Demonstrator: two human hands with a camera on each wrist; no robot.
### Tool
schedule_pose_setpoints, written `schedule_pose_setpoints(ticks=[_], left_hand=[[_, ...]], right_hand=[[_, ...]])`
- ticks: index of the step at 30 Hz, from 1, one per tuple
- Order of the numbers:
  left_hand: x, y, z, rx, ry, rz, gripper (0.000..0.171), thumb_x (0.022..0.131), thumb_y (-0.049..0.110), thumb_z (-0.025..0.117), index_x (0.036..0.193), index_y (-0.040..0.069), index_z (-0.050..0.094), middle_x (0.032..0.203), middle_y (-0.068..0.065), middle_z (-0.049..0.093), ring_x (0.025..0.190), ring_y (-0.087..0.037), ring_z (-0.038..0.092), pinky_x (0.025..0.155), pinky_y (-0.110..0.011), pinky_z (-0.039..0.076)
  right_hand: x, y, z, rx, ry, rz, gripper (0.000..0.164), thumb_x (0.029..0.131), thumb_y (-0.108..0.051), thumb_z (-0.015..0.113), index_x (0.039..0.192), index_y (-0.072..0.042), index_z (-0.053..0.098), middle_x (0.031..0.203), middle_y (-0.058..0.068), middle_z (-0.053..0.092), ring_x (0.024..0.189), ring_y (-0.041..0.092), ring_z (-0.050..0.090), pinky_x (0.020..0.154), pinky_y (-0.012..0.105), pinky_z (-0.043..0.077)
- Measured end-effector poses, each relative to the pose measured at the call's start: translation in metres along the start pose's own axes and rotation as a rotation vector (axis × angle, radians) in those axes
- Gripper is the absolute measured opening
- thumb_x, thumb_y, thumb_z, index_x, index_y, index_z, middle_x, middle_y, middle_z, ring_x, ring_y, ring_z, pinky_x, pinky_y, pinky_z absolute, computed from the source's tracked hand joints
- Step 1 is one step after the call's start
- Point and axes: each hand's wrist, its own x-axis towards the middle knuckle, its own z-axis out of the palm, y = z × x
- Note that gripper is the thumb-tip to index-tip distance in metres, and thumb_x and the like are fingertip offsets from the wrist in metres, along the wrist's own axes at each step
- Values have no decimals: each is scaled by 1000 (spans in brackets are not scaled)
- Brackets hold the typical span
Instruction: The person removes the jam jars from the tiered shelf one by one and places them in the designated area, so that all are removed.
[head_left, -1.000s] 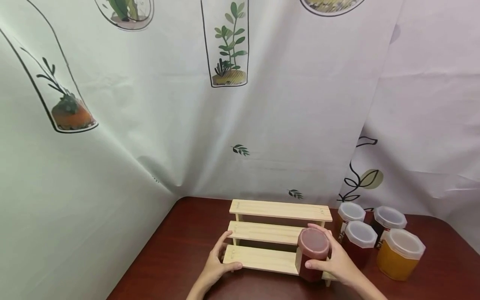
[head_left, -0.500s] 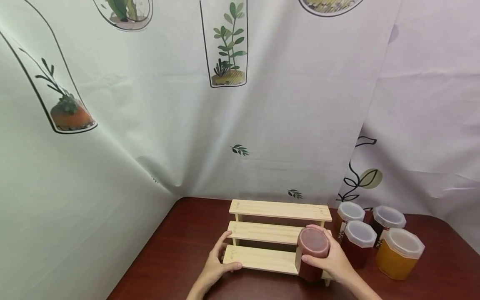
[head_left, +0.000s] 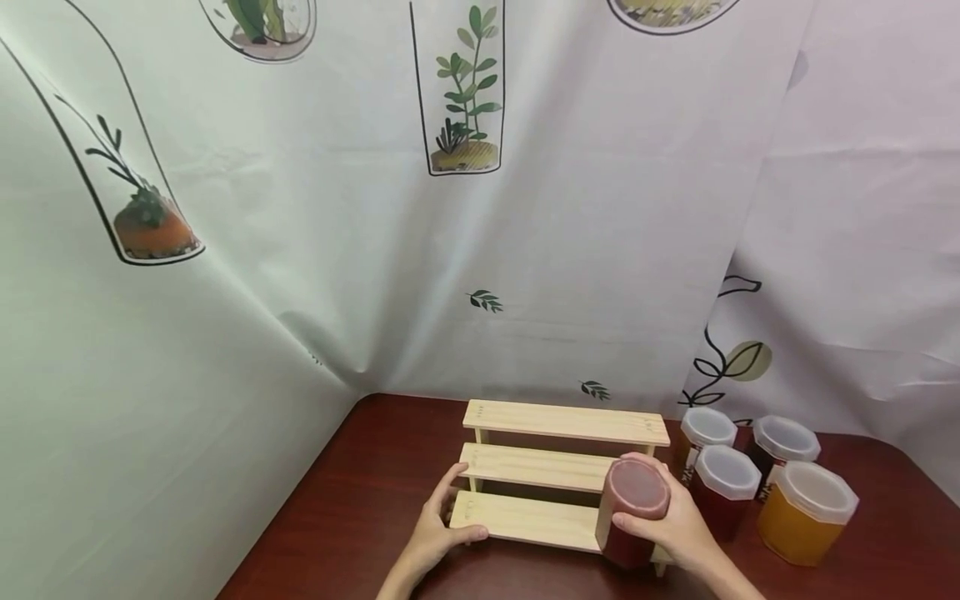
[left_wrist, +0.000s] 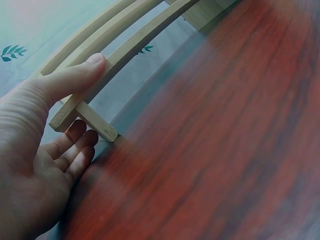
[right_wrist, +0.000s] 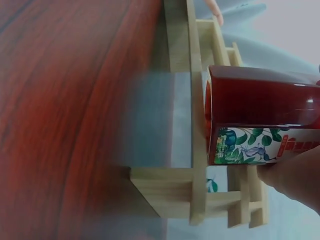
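A three-step wooden display rack point(head_left: 532, 519) stands on the table. My left hand point(head_left: 435, 529) grips its left end, thumb on the lowest plank and fingers bent around behind and below, as the left wrist view shows. At the right end of the lowest step, my right hand point(head_left: 678, 521) holds a jar point(head_left: 628, 542) of dark red contents with a frosted lid point(head_left: 639, 487). Fingers wrap its far right side and the thumb presses its front. In the right wrist view a printed label point(right_wrist: 270, 145) shows on the jar, with its base by the lowest plank.
Right of the rack stand several lidded jars: an amber one point(head_left: 802, 525), a dark red one point(head_left: 723, 500) and darker ones point(head_left: 780, 446) behind. A white printed cloth point(head_left: 600, 250) hangs behind and left of the dark red-brown table point(head_left: 360, 483).
The jar's lid has shifted slightly right relative to the rack, and my right thumb sits a little higher on the jar. My left hand stays on the rack. The head view has shifted slightly.
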Motion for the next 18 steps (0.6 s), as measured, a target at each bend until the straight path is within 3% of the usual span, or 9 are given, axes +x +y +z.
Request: schedule_pose_setpoints(ticks=[7,10,18], left_hand=[[0,1,1,-9,2,4,96,72,4,84,151,17,31,115,-22,52,75,-12,59,58,-26,56],[0,1,1,-4,13,2,96,71,3,85,151,17,32,115,-24,52,75,-12,59,58,-26,56],[-1,1,1,0,18,1,96,70,3,85,150,17,34,115,-24,52,79,-13,57,58,-25,55]], right_hand=[[-2,-2,-16,33,-11,-40,65,71,6,79,129,0,51,108,-28,59,96,-8,58,78,16,51],[-4,0,-27,-7,6,-74,66,70,8,78,130,0,50,111,-29,58,97,-9,57,79,14,50],[-16,9,-60,-135,46,-37,67,73,6,76,133,-11,50,112,-33,54,97,-12,54,76,9,47]])
